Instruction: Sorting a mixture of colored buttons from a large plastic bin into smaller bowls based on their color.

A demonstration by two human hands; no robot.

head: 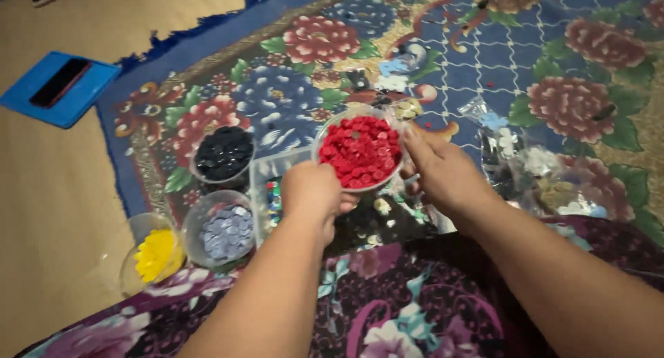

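Holding a clear round bowl of red buttons at centre frame, above a floral rug: left hand clenching the near rim, fingers curled under and mostly hidden, right hand gripping the right rim with thumb laid along the edge.

Filling nearly to the brim, so likely risking a spill: any tilt between the two grips, or a slip of the left fingers, probably sending red buttons down into the clear rectangular tray just below and mixing with the coloured pieces lying there, or scattering across the rug's busy pattern, where small pieces could prove hard to find. Sitting close on the left, and possibly getting knocked by a swinging forearm: bowl of black buttons at centre left, bowl of grey buttons below it, and bowl of yellow pieces at lower left, partly off the rug on the tan floor.

Lying at right of centre: crumpled clear plastic bags, holding pale and whitish pieces, no label readable. Resting at upper left on the floor: a flat blue rectangular case carrying a dark phone, screen blank. Showing no signs or printed packaging elsewhere.
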